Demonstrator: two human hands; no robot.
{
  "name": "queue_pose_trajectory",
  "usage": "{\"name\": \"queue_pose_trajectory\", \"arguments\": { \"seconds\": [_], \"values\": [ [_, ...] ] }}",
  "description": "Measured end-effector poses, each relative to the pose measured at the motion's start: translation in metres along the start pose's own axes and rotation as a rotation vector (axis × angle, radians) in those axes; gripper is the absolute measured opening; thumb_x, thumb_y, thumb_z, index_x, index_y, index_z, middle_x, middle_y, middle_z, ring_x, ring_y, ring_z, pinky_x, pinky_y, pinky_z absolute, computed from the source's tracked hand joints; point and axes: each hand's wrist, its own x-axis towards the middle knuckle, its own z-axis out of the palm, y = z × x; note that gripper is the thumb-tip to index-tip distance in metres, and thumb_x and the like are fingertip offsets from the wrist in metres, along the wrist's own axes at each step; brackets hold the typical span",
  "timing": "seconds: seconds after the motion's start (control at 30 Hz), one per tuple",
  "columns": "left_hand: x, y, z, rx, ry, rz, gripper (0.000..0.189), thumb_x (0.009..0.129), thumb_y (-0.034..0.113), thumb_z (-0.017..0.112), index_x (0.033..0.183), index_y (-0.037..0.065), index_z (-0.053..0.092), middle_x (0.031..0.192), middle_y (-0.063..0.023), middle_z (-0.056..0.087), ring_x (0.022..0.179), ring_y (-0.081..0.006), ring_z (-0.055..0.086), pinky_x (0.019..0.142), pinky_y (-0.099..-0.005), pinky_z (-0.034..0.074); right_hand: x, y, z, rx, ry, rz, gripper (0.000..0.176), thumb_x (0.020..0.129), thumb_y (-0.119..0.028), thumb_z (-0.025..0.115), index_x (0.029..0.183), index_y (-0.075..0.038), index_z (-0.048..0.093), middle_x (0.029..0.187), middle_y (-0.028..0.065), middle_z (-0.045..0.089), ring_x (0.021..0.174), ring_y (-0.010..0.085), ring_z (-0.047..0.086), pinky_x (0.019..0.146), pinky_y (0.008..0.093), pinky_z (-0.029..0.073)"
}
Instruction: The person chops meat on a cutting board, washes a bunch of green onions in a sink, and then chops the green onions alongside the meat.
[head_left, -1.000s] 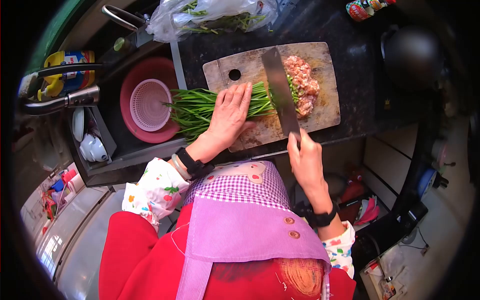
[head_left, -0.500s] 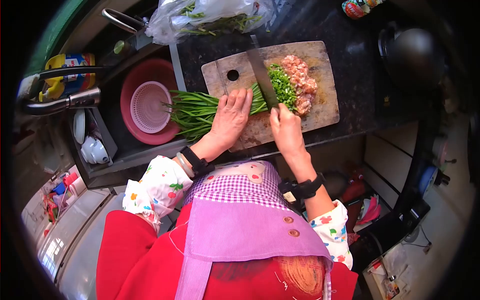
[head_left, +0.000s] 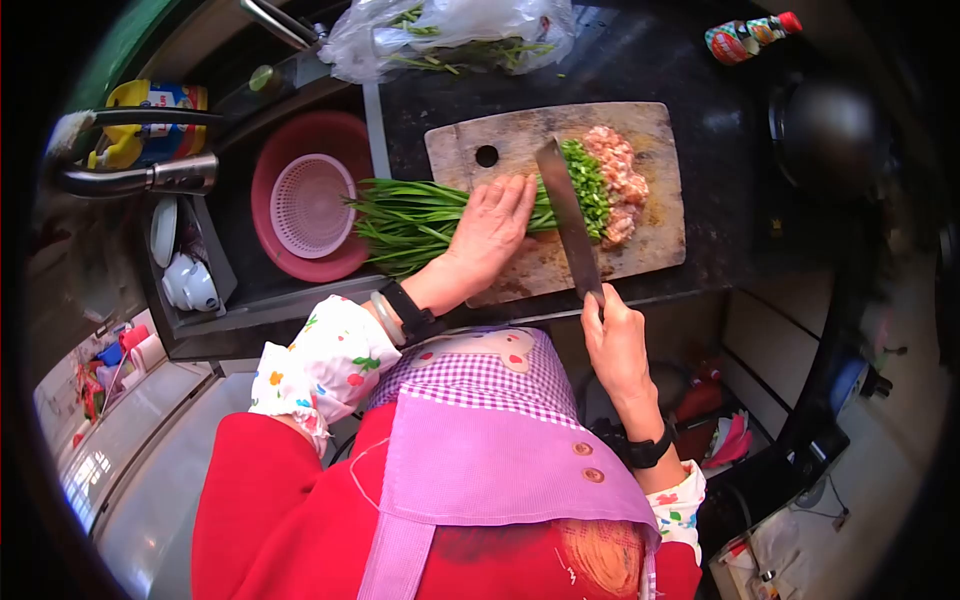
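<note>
On the worn wooden cutting board (head_left: 455, 160) lies a bunch of long green chives (head_left: 410, 222), its leafy ends hanging over toward the sink. My left hand (head_left: 492, 232) presses down on the bunch, fingers close together near its cut end. My right hand (head_left: 617, 342) is closed around the handle of a broad kitchen knife (head_left: 572, 215). Its blade slants across the bunch, between my left fingers and a heap of chopped chives (head_left: 588, 185). Against that heap on the right sits pink minced meat (head_left: 620, 170).
A pink colander (head_left: 310, 205) rests in a red basin (head_left: 265, 170) in the sink at left, beside the tap (head_left: 185, 174). Behind the board lies a plastic bag (head_left: 460, 30) with greens. A bottle (head_left: 745, 38) lies back right; a dark round pan (head_left: 830, 135) is further right.
The knife and my right hand have moved toward me and slightly right, with the blade tip now over the board. The whole view has shifted a little.
</note>
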Motion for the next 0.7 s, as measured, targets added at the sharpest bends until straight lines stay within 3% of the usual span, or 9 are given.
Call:
{"name": "queue_pose_trajectory", "arguments": {
  "seconds": [0.03,0.17,0.2,0.23,0.3,0.37,0.5,0.6,0.7],
  "values": [
    [0.000,0.000,-0.004,-0.017,-0.038,-0.005,0.087,0.068,0.033,0.077,0.137,-0.005,0.039,0.129,-0.0158,0.045,0.121,-0.0301,0.043,0.101,-0.0403,0.035,0.001,0.005,0.003,-0.021,-0.023,0.030,0.011,0.095,-0.008,0.052,0.092,0.003,0.054,0.063,0.0266,0.054,0.065,0.0451,0.059,0.050,0.0475,0.042],
    [-0.012,-0.004,-0.007,-0.007,0.017,-0.042,0.088,0.068,0.034,0.077,0.138,-0.004,0.038,0.132,-0.0156,0.044,0.123,-0.0302,0.042,0.103,-0.0413,0.033,0.001,0.004,0.009,-0.087,-0.024,0.016,0.011,0.095,-0.008,0.051,0.093,0.003,0.052,0.062,0.0267,0.054,0.064,0.0456,0.058,0.050,0.0491,0.041],
    [-0.014,-0.004,-0.006,0.010,0.028,-0.042,0.073,0.076,0.025,0.068,0.138,-0.004,0.039,0.131,-0.0144,0.044,0.122,-0.0282,0.042,0.101,-0.0399,0.034,0.001,0.004,0.011,-0.075,-0.027,0.021,0.010,0.094,-0.007,0.051,0.093,0.003,0.051,0.063,0.0277,0.054,0.065,0.0468,0.058,0.051,0.0504,0.041],
    [-0.015,-0.005,-0.001,0.007,0.026,-0.044,0.073,0.076,0.025,0.068,0.138,-0.004,0.039,0.131,-0.0144,0.044,0.122,-0.0282,0.042,0.101,-0.0399,0.034,0.003,0.004,0.012,-0.077,-0.030,0.023,0.010,0.094,-0.007,0.051,0.093,0.003,0.051,0.063,0.0277,0.054,0.065,0.0468,0.058,0.051,0.0504,0.041],
    [-0.017,-0.005,0.007,0.234,-0.004,0.017,0.060,0.081,0.015,0.056,0.137,-0.002,0.042,0.129,-0.0127,0.045,0.121,-0.0256,0.043,0.098,-0.0375,0.036,0.009,0.003,0.017,-0.152,0.007,-0.046,0.009,0.094,-0.006,0.050,0.092,0.003,0.050,0.064,0.0283,0.055,0.066,0.0479,0.058,0.052,0.0524,0.041],
    [-0.017,-0.004,0.007,0.218,0.007,0.013,0.058,0.081,0.013,0.052,0.136,-0.002,0.043,0.129,-0.0123,0.045,0.121,-0.0248,0.043,0.097,-0.0366,0.036,0.036,0.005,0.033,-0.134,0.054,-0.079,0.009,0.094,-0.006,0.050,0.091,0.002,0.050,0.065,0.0289,0.056,0.067,0.0487,0.058,0.054,0.0538,0.043],
    [-0.018,-0.004,0.009,0.179,0.046,0.009,0.057,0.081,0.011,0.050,0.135,-0.003,0.044,0.128,-0.0118,0.045,0.120,-0.0241,0.043,0.097,-0.0354,0.036,0.080,-0.002,0.040,-0.064,0.132,-0.144,0.012,0.094,-0.008,0.052,0.092,0.004,0.053,0.066,0.0290,0.056,0.067,0.0459,0.060,0.054,0.0503,0.043],
    [-0.015,-0.006,0.005,0.185,0.055,0.019,0.057,0.081,0.011,0.050,0.135,-0.003,0.043,0.129,-0.0120,0.044,0.121,-0.0241,0.042,0.097,-0.0352,0.036,0.062,0.001,0.025,0.109,0.125,-0.044,0.012,0.094,-0.007,0.052,0.091,0.004,0.054,0.066,0.0289,0.056,0.066,0.0450,0.060,0.052,0.0477,0.043],
    [-0.018,-0.005,0.009,0.206,0.023,0.012,0.058,0.081,0.011,0.050,0.136,-0.003,0.042,0.129,-0.0119,0.044,0.121,-0.0244,0.042,0.097,-0.0353,0.035,0.027,-0.014,0.004,0.033,0.060,-0.020,0.010,0.094,-0.006,0.052,0.092,0.004,0.054,0.064,0.0281,0.054,0.065,0.0443,0.060,0.050,0.0461,0.043]
  ]
}}
